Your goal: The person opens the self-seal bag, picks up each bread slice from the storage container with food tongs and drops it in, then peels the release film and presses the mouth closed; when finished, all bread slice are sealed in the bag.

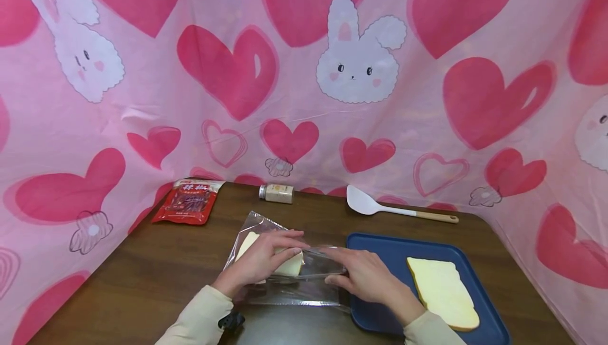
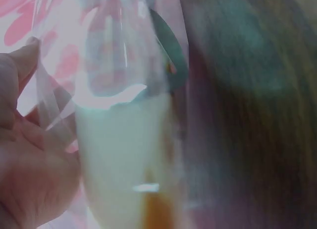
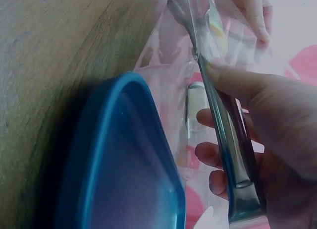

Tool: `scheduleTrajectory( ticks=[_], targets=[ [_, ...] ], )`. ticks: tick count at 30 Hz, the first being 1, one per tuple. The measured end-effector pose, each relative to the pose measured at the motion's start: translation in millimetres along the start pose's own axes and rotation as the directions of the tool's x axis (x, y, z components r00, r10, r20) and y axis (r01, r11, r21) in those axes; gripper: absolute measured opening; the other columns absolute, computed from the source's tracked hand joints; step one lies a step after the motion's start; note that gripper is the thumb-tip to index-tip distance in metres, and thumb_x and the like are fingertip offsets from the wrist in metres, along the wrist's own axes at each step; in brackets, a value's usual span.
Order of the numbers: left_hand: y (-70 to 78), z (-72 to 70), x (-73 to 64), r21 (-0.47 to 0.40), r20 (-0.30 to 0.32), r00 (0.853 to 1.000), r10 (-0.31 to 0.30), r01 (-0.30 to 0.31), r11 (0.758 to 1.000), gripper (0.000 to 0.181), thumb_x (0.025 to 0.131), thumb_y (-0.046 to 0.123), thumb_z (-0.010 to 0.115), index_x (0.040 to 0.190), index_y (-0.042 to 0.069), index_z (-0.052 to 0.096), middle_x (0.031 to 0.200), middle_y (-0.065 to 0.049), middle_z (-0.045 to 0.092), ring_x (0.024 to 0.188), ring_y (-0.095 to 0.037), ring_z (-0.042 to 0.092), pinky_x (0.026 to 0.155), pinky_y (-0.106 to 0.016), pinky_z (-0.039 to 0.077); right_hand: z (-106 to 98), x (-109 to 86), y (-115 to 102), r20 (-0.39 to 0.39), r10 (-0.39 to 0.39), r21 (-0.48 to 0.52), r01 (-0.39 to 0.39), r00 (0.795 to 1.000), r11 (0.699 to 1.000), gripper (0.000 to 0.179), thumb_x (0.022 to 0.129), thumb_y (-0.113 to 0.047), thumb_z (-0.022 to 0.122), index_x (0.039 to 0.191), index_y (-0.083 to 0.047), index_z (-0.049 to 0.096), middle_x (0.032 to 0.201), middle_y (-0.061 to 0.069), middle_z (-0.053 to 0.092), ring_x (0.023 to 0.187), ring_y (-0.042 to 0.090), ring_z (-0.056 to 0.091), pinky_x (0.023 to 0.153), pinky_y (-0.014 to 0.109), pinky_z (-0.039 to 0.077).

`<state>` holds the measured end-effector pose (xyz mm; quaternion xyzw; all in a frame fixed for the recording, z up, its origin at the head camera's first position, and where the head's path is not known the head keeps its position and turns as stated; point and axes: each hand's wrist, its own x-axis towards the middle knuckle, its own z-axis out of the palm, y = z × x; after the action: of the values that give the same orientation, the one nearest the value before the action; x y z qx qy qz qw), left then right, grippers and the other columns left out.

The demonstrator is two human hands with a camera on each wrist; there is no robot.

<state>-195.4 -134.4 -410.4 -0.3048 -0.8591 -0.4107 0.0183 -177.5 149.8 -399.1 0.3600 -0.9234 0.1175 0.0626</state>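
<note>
A slice of bread [image 1: 291,267] lies in a clear plastic bag [image 1: 304,295] at the middle of the table. My left hand [image 1: 256,259] is over the bag and bread, its fingers at the film near the bag's mouth. In the left wrist view the bread [image 2: 124,149] shows blurred through the film. My right hand [image 1: 368,276] grips metal tongs [image 3: 221,125], whose far end reaches into the bag beside the bread. Whether the tongs touch the bread is hard to tell. Another bread slice [image 1: 442,289] lies flat on the blue tray [image 1: 380,245] at the right.
On the dark wooden table [image 1: 119,276], a red packet [image 1: 187,202] lies back left and a seasoning jar [image 1: 277,193] on its side at the back. A white spatula [image 1: 366,201] with a wooden handle lies behind the tray. Pink heart-printed cloth [image 1: 304,86] surrounds the table.
</note>
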Motion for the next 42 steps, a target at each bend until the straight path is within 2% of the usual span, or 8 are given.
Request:
scheduleTrajectory(
  ticks=[3,10,13,20,26,31,37,42],
  targets=[
    [0.0,1.1,0.3,-0.010,-0.013,1.000,0.001,-0.001,1.000,0.023,0.105,0.028,0.067,0.124,0.028,0.080,0.146,-0.001,0.067,0.140,-0.032,0.059,0.116,-0.061,0.045,1.3,-1.5,0.3,-0.002,0.012,0.026,-0.012,1.000,1.000,0.054,0.097,-0.048,0.074,0.144,-0.023,0.064,0.127,0.000,0.077,0.098,0.021,0.075,0.072,0.038,0.059],
    [2.0,4.7,0.5,-0.012,-0.031,1.000,-0.006,0.006,1.000,0.024,0.104,0.022,0.067,0.124,0.023,0.080,0.146,-0.005,0.067,0.143,-0.036,0.057,0.126,-0.070,0.021,1.7,2.2,-3.8,-0.009,0.027,0.018,-0.027,1.000,0.999,0.052,0.097,-0.049,0.074,0.142,-0.024,0.067,0.126,-0.003,0.077,0.099,0.024,0.076,0.070,0.039,0.059],
    [-0.4,5.1,-0.3,-0.008,-0.034,0.999,0.012,-0.013,1.000,0.023,0.105,0.022,0.066,0.124,0.023,0.080,0.146,-0.007,0.068,0.141,-0.037,0.058,0.125,-0.071,0.022,1.6,4.1,-3.8,-0.010,0.012,0.003,-0.012,1.000,1.000,0.052,0.097,-0.048,0.074,0.143,-0.026,0.066,0.126,-0.004,0.077,0.096,0.023,0.077,0.066,0.036,0.057],
    [-5.3,6.0,-0.2,-0.034,-0.013,1.000,0.014,-0.015,0.999,0.024,0.106,0.027,0.065,0.125,0.025,0.079,0.148,-0.010,0.066,0.141,-0.034,0.059,0.117,-0.064,0.042,1.0,9.0,-1.8,0.027,-0.010,-0.009,0.010,1.000,1.000,0.052,0.097,-0.048,0.074,0.144,-0.027,0.065,0.127,-0.003,0.077,0.092,0.022,0.076,0.060,0.030,0.053],
    [-9.4,5.4,-0.4,-0.078,0.007,1.000,-0.019,0.019,0.997,0.024,0.107,0.028,0.063,0.126,0.028,0.079,0.149,-0.009,0.064,0.142,-0.033,0.058,0.116,-0.065,0.043,-0.4,15.1,1.0,0.105,0.007,0.068,-0.014,0.994,0.998,0.053,0.097,-0.049,0.073,0.145,-0.027,0.065,0.131,-0.003,0.075,0.098,0.021,0.075,0.068,0.033,0.058],
    [-12.4,5.6,-0.6,-0.098,0.014,0.999,-0.042,0.044,0.994,0.024,0.107,0.027,0.064,0.126,0.027,0.079,0.150,-0.009,0.064,0.143,-0.032,0.058,0.116,-0.064,0.044,-1.3,19.6,3.4,0.182,0.026,0.100,-0.045,0.983,0.994,0.057,0.098,-0.049,0.072,0.150,-0.027,0.061,0.141,-0.002,0.071,0.115,0.026,0.073,0.084,0.045,0.061],
    [-15.0,4.7,-1.0,-0.081,-0.013,0.999,-0.043,0.042,0.996,0.024,0.107,0.029,0.064,0.125,0.026,0.079,0.154,-0.012,0.060,0.152,-0.041,0.044,0.120,-0.068,0.036,-1.5,25.4,4.1,0.231,0.049,0.122,-0.078,0.972,0.989,0.058,0.099,-0.047,0.071,0.151,-0.024,0.059,0.146,0.000,0.067,0.129,0.028,0.068,0.099,0.056,0.057],
    [-18.0,3.7,-2.2,-0.068,-0.031,0.999,-0.033,0.031,0.997,0.024,0.106,0.029,0.064,0.125,0.026,0.079,0.155,-0.014,0.059,0.154,-0.046,0.039,0.120,-0.071,0.034,-2.5,27.2,3.7,0.261,0.057,0.138,-0.096,0.964,0.986,0.065,0.096,-0.046,0.076,0.153,-0.024,0.056,0.148,0.001,0.066,0.130,0.029,0.066,0.102,0.058,0.055]
  ],
)
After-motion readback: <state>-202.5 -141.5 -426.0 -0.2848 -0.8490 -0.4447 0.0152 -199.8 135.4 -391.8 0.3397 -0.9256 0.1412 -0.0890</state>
